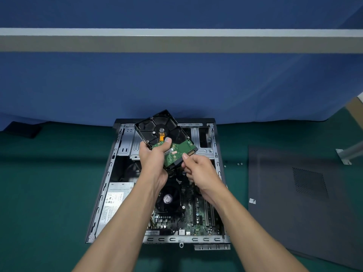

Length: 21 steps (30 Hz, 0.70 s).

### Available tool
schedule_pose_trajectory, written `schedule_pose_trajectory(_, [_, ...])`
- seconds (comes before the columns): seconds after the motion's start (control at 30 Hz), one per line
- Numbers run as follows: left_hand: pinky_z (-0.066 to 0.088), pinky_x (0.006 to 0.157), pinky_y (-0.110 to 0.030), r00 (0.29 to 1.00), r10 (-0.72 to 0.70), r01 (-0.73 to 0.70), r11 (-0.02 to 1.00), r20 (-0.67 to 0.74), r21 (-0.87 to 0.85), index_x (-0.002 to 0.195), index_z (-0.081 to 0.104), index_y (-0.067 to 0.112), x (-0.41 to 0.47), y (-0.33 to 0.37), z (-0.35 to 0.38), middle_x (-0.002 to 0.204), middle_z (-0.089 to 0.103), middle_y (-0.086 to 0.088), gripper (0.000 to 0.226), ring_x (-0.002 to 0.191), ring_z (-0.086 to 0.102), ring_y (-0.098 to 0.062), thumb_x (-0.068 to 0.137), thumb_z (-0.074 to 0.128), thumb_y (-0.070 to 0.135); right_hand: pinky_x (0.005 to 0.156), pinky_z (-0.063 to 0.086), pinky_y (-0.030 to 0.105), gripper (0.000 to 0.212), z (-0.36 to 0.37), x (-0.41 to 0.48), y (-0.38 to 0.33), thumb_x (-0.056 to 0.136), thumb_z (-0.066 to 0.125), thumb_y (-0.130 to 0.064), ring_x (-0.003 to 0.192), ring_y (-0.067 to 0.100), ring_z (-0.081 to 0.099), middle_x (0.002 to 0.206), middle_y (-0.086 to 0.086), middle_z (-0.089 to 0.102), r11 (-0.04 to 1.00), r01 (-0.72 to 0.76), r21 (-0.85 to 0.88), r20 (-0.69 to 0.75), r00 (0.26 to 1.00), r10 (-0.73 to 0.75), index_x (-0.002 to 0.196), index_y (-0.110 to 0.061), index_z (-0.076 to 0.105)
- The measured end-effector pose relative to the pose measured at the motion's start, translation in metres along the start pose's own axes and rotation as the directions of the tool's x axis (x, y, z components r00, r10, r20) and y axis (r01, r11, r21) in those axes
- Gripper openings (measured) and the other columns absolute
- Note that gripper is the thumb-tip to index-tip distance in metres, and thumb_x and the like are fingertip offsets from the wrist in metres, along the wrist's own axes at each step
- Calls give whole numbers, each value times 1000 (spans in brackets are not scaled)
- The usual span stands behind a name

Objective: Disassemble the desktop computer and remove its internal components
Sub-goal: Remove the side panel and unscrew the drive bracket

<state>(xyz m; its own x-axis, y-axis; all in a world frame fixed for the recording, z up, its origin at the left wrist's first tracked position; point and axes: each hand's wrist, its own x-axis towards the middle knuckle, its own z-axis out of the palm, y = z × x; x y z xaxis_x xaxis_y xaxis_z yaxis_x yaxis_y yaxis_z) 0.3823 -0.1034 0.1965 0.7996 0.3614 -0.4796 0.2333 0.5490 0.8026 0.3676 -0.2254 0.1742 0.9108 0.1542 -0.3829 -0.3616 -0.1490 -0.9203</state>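
**While the left hand carries the drive, the right works at its connector end**

Because the hard drive [165, 132] is held above the far half of the computer case [110, 173], circuit board up and tilted toward the person, its connector end is in plain sight. I judge that to be the reason for the tilt. The left hand [152, 156] grips the drive's near-left edge, with the thumb pressed on the green board and the other fingers curled underneath. The right hand [198, 167], also over the case, pinches the connector end between thumb and forefinger, and its remaining fingers are curled in. Whether a cable plug sits under those fingertips cannot be told. Both forearms reach in over the near rim of the case and converge on the drive. Inside the case, nearer the person, sit the CPU fan [168, 199] and, at the left wall, the power supply [115, 201]. Right of the case a side panel [294, 183] lies flat, with small screws [239, 164] between the two. The likely step is freeing the drive of any cable before setting it aside.
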Motion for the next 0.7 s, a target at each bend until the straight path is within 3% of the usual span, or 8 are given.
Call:
schedule_pose_trajectory(0.1, [56,59,-36,1000,4,-4,1000,-4,3,109,52,11,-1,1,2,95,71,-12,39,72,72,-24,79,73,-3,46,31,16,34,6,1,0,97,53,-34,45,2,37,45,-15,44,979,-69,191,-12,997,73,69,-16,56])
schedule_pose_trajectory(0.2, [56,59,-36,1000,-5,5,1000,-15,-13,106,51,12,-1,0,4,92,70,-11,38,69,71,-22,79,72,-4,50,29,18,35,11,1,-2,95,56,-32,48,2,39,43,-16,47,970,-88,225,-87,990,110,63,-17,55])
schedule_pose_trajectory(0.37, [59,69,-51,999,-46,46,998,-3,-42,105,50,14,0,-1,2,101,69,-15,39,90,71,-33,79,71,-6,38,24,17,30,-9,6,-9,95,58,-25,39,5,31,44,-11,42,949,-152,275,106,986,128,68,-11,56])
schedule_pose_trajectory(0.5, [56,79,-58,998,-37,32,996,-56,-82,98,49,18,-3,-5,8,104,66,-17,36,93,68,-35,81,70,-5,37,27,15,33,4,8,-4,93,60,-29,39,2,33,46,-12,46,957,-134,258,-67,985,156,63,-17,56])
schedule_pose_trajectory(0.63, [54,82,-60,995,-87,83,992,-41,-95,98,50,18,0,-2,5,110,66,-20,36,102,66,-39,80,69,-7,36,23,17,30,-12,11,-8,95,58,-22,38,5,29,44,-9,41,937,-177,301,119,982,147,67,-10,56])
schedule_pose_trajectory(0.7, [54,81,-61,995,-91,85,990,-51,-110,100,50,19,-1,-2,7,113,66,-20,36,103,66,-39,81,68,-6,38,24,17,31,-12,13,-12,94,59,-23,40,5,30,44,-10,43,953,-158,258,100,986,136,66,-11,56])
